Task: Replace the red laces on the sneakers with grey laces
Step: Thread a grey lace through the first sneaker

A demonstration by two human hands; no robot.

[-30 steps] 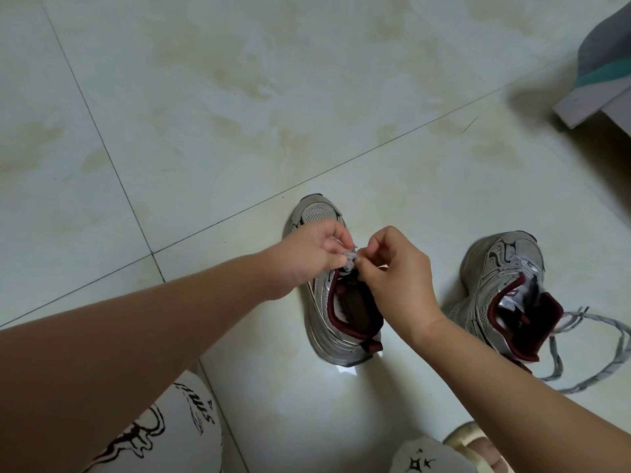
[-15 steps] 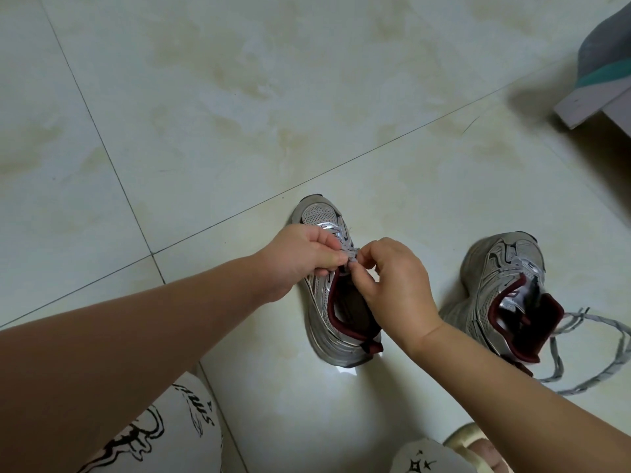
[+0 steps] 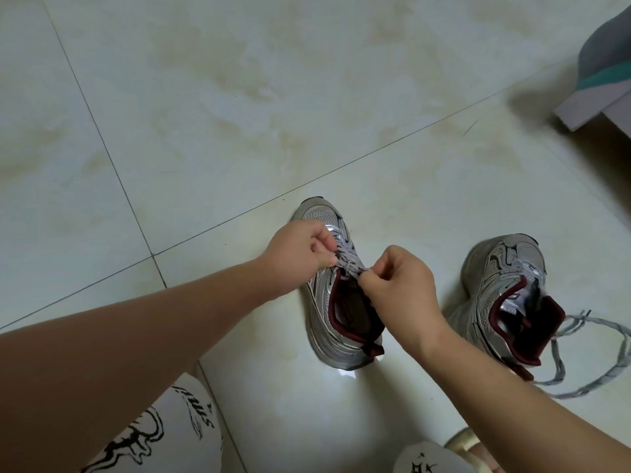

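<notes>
Pale glossy floor tiles with dark grout lines. Silver sneaker with maroon lining standing near the floor's middle, toe pointing away, laced in grey lace. Left hand pinching one lace end at the knot, right hand pinching the other, both clenched. Second sneaker just right, loose grey lace trailing beside it. Printed white trousers at the bottom edge.
</notes>
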